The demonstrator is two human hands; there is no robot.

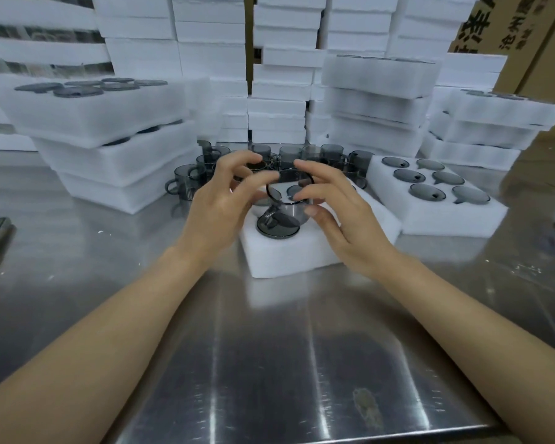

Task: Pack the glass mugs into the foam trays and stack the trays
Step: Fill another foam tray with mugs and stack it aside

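A bare steel table (269, 363) fills the near view, with both forearms reaching over it. Just beyond, a white foam tray (302, 261) lies on the table. Right above its near cavity the two hands hold a smoky glass mug (285, 208), tilted so its dark rim faces up and toward the viewer. The right hand (337, 216) cups the mug's right side, thumb low and fingers curled over the rim. The left hand (221, 200) is curved at the mug's left side and seems to pinch the rim, though blur makes the contact hard to read.

To the right, a filled tray (446, 216) shows six mugs seated in its cavities. Behind the hands stands a cluster of loose mugs (330, 152). Farther left is a stack of packed trays (109, 139), and farther right another stack (378, 100). A wall of piled foam (212, 36) rises at the far end, with cardboard boxes (532, 46) at the far right.
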